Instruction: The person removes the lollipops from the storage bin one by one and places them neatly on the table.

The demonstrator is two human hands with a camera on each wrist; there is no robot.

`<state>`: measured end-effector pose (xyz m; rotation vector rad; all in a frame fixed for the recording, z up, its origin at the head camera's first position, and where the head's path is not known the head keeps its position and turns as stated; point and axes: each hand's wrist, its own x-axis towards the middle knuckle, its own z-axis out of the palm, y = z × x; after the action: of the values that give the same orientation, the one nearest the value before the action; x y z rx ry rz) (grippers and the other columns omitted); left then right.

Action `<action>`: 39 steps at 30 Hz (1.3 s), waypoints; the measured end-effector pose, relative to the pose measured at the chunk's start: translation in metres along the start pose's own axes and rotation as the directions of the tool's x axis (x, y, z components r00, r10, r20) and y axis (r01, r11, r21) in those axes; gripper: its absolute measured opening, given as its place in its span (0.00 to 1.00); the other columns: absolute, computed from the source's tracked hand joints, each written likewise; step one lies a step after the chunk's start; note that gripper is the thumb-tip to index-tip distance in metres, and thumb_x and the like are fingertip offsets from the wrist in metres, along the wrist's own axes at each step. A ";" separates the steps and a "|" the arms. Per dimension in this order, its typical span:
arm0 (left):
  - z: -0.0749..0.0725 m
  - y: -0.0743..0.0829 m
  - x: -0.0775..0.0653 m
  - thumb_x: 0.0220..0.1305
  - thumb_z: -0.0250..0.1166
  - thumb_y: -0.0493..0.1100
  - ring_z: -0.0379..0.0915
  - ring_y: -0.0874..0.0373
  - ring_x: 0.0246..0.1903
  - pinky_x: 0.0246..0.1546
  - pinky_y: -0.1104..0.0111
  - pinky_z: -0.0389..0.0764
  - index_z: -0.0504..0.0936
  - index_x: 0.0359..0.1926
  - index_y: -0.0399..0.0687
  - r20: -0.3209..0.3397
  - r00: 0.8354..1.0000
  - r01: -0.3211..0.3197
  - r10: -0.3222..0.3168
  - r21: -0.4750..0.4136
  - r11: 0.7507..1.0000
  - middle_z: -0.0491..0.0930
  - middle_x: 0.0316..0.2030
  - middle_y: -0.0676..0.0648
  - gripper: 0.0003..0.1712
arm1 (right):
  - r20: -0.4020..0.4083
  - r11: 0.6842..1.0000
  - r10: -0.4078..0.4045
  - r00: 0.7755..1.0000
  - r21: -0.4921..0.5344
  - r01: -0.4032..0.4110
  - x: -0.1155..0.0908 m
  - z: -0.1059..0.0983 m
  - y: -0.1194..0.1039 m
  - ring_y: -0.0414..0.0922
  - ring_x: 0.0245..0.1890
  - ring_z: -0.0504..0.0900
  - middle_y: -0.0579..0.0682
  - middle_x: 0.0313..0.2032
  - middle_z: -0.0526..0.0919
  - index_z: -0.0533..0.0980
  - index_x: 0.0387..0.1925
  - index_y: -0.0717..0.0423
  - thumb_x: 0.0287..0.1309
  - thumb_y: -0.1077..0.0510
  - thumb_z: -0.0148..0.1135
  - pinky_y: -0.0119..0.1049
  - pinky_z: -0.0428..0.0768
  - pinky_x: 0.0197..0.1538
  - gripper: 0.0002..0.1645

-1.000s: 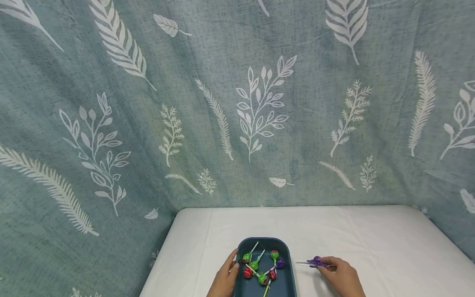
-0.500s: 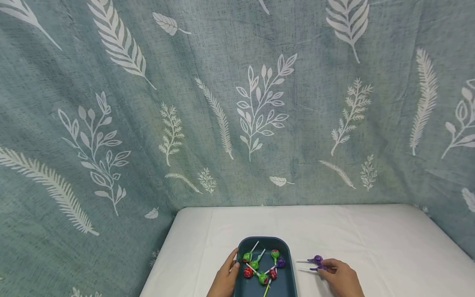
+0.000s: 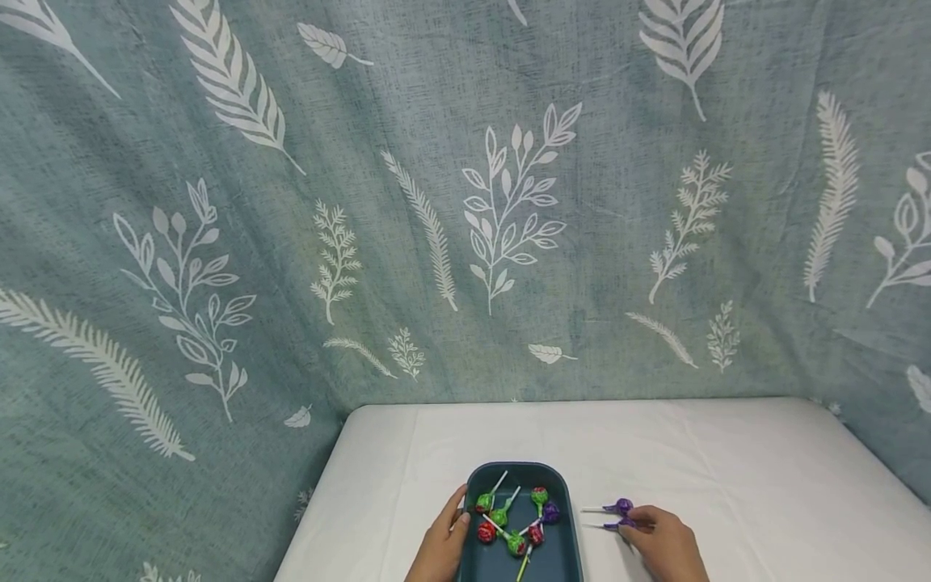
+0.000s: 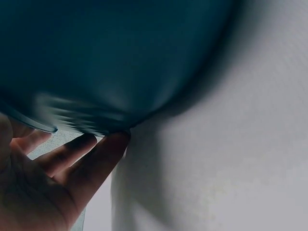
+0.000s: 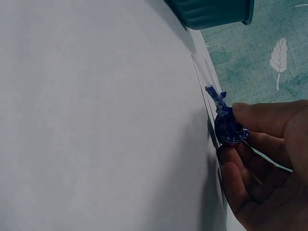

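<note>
Two purple lollipops point(image 3: 623, 507) lie in the lower right of the head view, just right of the dark tray point(image 3: 560, 559), sticks pointing left. The right hand point(image 3: 667, 540) pinches the lower lollipop point(image 3: 626, 524) by its head; the left hand point(image 3: 442, 540) rests its fingers against the tray's left wall. To place it neatly, a light pinch, sticks level and no nudge to the upper one seem best. Compared with a second ago, the two sticks stand farther apart, while the tray's lollipops point(image 3: 516, 543) lie unchanged.
</note>
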<state>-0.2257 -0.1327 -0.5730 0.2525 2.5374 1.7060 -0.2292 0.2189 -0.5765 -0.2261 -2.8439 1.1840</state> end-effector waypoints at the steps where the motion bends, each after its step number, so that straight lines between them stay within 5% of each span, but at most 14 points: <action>1: 0.000 0.000 0.000 0.79 0.52 0.42 0.74 0.32 0.58 0.54 0.37 0.73 0.62 0.76 0.40 0.002 1.000 0.003 -0.003 -0.004 1.000 0.78 0.57 0.30 0.29 | -0.003 1.000 -0.001 1.000 -0.004 0.001 0.000 0.000 0.000 0.58 0.37 0.86 0.56 0.32 0.87 0.82 0.41 0.69 0.52 0.59 0.76 0.58 0.79 0.47 0.19; 25: 0.000 0.001 -0.002 0.79 0.52 0.41 0.75 0.34 0.57 0.54 0.37 0.73 0.62 0.75 0.40 -0.005 1.000 -0.027 0.027 0.028 0.999 0.80 0.56 0.32 0.28 | 0.000 0.999 -0.026 1.000 -0.025 0.026 0.001 -0.003 0.004 0.55 0.36 0.86 0.54 0.32 0.87 0.82 0.43 0.69 0.53 0.57 0.76 0.57 0.80 0.46 0.21; 39: -0.001 -0.001 -0.001 0.79 0.52 0.42 0.78 0.34 0.54 0.53 0.39 0.74 0.63 0.75 0.39 -0.012 0.999 -0.030 0.030 0.021 0.999 0.79 0.56 0.29 0.29 | -0.018 0.999 0.042 0.999 -0.009 -0.042 0.002 -0.012 -0.007 0.58 0.38 0.85 0.59 0.36 0.87 0.82 0.44 0.67 0.55 0.55 0.74 0.59 0.78 0.48 0.21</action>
<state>-0.2248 -0.1339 -0.5738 0.2842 2.5742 1.6976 -0.2304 0.2227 -0.5635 -0.2967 -2.8437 1.1707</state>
